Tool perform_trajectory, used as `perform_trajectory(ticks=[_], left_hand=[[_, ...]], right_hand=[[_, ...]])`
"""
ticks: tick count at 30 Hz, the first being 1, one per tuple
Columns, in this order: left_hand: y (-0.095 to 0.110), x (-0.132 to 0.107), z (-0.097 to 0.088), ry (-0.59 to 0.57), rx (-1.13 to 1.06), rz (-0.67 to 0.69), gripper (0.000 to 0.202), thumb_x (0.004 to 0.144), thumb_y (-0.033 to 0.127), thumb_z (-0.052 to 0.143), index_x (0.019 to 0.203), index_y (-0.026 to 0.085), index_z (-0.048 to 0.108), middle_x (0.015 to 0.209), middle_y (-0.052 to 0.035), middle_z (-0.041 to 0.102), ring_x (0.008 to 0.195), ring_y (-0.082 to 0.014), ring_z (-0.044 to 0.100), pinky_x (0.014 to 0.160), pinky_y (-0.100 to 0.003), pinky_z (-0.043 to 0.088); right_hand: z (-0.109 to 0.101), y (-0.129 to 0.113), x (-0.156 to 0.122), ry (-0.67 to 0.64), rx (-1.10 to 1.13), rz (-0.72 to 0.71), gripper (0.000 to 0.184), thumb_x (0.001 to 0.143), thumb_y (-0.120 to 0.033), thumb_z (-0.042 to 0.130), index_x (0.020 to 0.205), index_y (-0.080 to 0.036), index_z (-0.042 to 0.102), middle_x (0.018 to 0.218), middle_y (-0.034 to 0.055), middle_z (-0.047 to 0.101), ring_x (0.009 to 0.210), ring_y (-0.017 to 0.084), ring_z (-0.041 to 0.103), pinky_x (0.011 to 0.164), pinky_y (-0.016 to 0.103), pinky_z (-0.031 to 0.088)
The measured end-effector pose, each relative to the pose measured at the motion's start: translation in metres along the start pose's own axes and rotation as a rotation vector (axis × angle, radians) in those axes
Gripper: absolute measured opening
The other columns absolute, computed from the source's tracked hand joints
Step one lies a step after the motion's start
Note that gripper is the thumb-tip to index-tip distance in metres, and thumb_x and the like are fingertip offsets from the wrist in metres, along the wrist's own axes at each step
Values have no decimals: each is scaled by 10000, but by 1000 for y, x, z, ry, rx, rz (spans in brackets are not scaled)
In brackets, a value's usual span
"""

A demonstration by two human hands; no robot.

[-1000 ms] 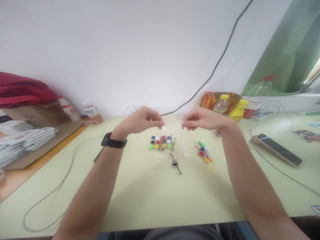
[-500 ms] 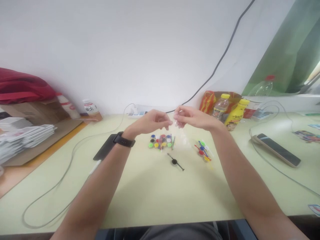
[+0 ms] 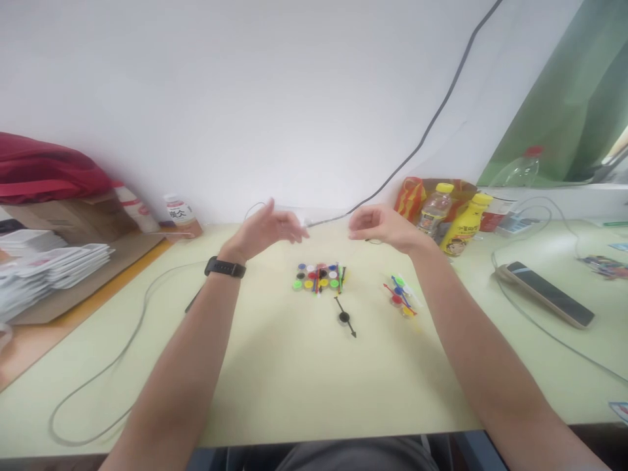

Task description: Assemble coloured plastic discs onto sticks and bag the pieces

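My left hand (image 3: 272, 230), with a black watch on its wrist, is raised above the far part of the table, its thumb up and fingers apart. To its right is my right hand (image 3: 380, 227), its fingertips pressed together; whatever they may hold is too faint to make out. Nearer to me lies a group of small coloured round pieces (image 3: 310, 276) with thin coloured sticks across its right part. A black arrow spinner (image 3: 344, 317) rests in front of that group. Several coloured arrow spinners (image 3: 400, 297) lie together beside my right forearm.
On the right stand a yellow bottle (image 3: 466, 226), a clear bottle with a yellow cap (image 3: 436, 210) and a phone-like device (image 3: 549, 294). A labelled bottle (image 3: 181, 216), stacked white trays (image 3: 53, 268) and a loose cable (image 3: 142, 320) are on the left.
My hands have drawn apart, the left moving left and its fingers spreading. Clear plastic seen earlier by the right fingertips no longer shows plainly. The black arrow spinner points at a slightly different angle.
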State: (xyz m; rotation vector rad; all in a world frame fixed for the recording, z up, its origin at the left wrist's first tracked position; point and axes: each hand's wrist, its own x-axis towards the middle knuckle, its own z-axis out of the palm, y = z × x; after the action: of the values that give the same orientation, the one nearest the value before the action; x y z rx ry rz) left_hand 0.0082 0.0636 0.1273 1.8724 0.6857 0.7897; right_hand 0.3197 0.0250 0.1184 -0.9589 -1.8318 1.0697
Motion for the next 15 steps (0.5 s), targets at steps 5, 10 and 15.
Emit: perform_trajectory(ticks=[5, 10, 15], left_hand=[[-1, 4, 12, -244, -97, -77, 750, 840, 864, 527, 1132, 210, 749, 1348, -190, 673, 1158, -322, 666, 988, -431, 519], [-2, 12, 39, -416, 27, -24, 733, 809, 665, 762, 1427, 306, 604, 1435, -127, 625, 1393, -345, 519, 1075, -456, 473], [-4, 13, 54, -562, -100, -81, 794, 847, 612, 740, 1533, 326, 462, 1450, -150, 589, 1329, -340, 569, 986, -436, 519]], right_hand=[[9, -23, -10, -138, -91, -108, 260, 727, -397, 851, 842, -182, 759, 912, 59, 761, 909, 212, 681, 883, 365, 528], [18, -39, -15, -150, -229, -190, 218, 764, -393, 813, 834, -198, 748, 888, 46, 765, 903, 221, 692, 895, 369, 522], [18, -41, -16, -42, -315, -247, 206, 764, -378, 812, 767, -201, 707, 810, 25, 732, 828, 198, 670, 826, 336, 510]])
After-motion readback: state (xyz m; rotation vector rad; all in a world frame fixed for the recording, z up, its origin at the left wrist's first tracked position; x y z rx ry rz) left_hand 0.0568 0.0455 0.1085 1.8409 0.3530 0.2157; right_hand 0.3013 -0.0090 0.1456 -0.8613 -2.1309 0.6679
